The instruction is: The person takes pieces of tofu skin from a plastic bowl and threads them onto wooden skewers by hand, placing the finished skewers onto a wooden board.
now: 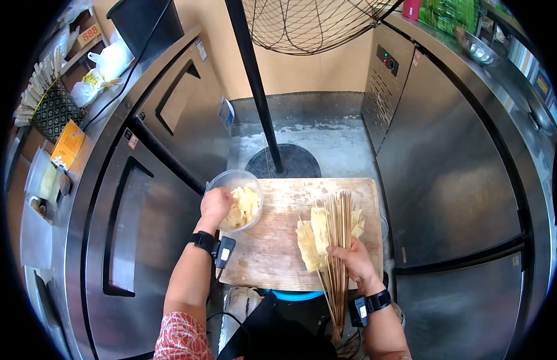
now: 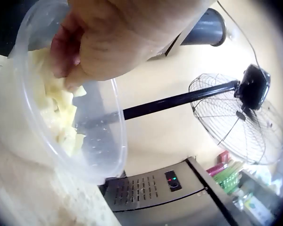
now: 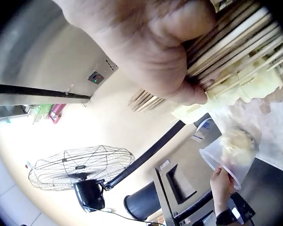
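A clear plastic tub (image 1: pixel 258 204) of folded pale yellow slices (image 1: pixel 247 203) stands at the board's left. My left hand (image 1: pixel 216 205) reaches over its rim, fingers curled down. In the left wrist view, thumb and fingertips pinch at a pale yellow slice (image 2: pixel 79 92) on top of the pile. On the right side, my right hand (image 1: pixel 354 259) grips a thick bundle of thin bamboo skewers (image 1: pixel 337 240), thumb across them. Skewered pale yellow pieces (image 1: pixel 309 246) lie beside and under the bundle, close to the thumb; the fingers behind it are mostly hidden.
The wooden cutting board (image 1: pixel 272 258) lies between steel fridge cabinets on the left (image 1: pixel 164 198) and right (image 1: pixel 452 162). Beyond it stands a fan's round black base (image 1: pixel 299 162) with its pole (image 1: pixel 252 72). A blue rim (image 1: pixel 293 295) shows below the board.
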Demonstrator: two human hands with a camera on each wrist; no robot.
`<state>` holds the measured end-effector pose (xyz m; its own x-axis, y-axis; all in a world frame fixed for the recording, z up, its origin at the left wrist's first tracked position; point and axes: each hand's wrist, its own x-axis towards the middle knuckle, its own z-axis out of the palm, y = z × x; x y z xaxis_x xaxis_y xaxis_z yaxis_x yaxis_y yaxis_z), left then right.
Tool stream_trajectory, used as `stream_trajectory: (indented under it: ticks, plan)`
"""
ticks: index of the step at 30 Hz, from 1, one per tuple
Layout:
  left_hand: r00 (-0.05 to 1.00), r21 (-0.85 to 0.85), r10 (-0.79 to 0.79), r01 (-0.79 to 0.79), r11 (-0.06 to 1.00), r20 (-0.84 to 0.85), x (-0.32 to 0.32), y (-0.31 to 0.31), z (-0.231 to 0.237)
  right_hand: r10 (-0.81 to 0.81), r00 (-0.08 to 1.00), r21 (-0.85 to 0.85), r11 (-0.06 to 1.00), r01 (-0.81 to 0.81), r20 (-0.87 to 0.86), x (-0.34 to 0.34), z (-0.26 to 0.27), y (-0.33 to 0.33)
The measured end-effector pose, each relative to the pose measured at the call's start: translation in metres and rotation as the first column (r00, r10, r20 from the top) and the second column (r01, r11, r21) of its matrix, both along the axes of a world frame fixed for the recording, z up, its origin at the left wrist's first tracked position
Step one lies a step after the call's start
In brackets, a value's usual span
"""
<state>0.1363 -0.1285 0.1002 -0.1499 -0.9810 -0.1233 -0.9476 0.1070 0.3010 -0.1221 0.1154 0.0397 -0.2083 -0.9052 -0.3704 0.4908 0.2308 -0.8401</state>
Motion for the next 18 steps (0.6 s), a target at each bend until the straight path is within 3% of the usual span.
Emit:
stream_trajectory:
  ticks: [2,4,7,10,12,14,15,18]
  plan:
    - [0.966,0.078,0.027,-0.008,0.997,-0.257,0.008,0.004,0.001,-0.002,1.000,-0.003,1.000,0.002,0.015,0.001,0.002,0.001]
    - [0.811,0.186,0.103,0.008,0.983,-0.576,0.021,-0.001,-0.012,-0.013,1.000,0.015,1.000,0.012,0.017,0.004,0.010,0.001]
    - [0.342,0.368,0.324,0.071,0.927,-0.882,0.013,0.022,0.007,0.005,1.000,0.012,1.000,-0.005,-0.011,0.004,0.014,0.002]
    - [0.005,0.459,0.477,0.282,0.843,-0.879,-0.015,0.069,0.038,0.025,0.999,0.012,1.000,-0.025,-0.045,0.001,0.013,0.004]
    - [-0.081,0.497,0.558,0.365,0.787,-0.826,-0.029,0.087,0.018,0.010,0.999,0.012,1.000,-0.009,-0.048,0.000,0.016,0.005]
    - [-0.150,0.611,0.679,0.331,0.719,-0.719,-0.051,0.111,0.007,-0.031,0.999,0.010,0.999,0.032,-0.036,0.002,0.020,0.005]
    - [-0.184,0.657,0.760,0.403,0.637,-0.624,-0.055,0.116,-0.014,-0.060,0.998,-0.025,0.998,0.060,-0.033,0.002,0.018,0.005]
    - [-0.225,0.706,0.798,0.376,0.600,-0.559,-0.078,0.132,-0.042,-0.088,0.994,0.011,0.996,0.089,-0.064,-0.003,0.021,0.007]
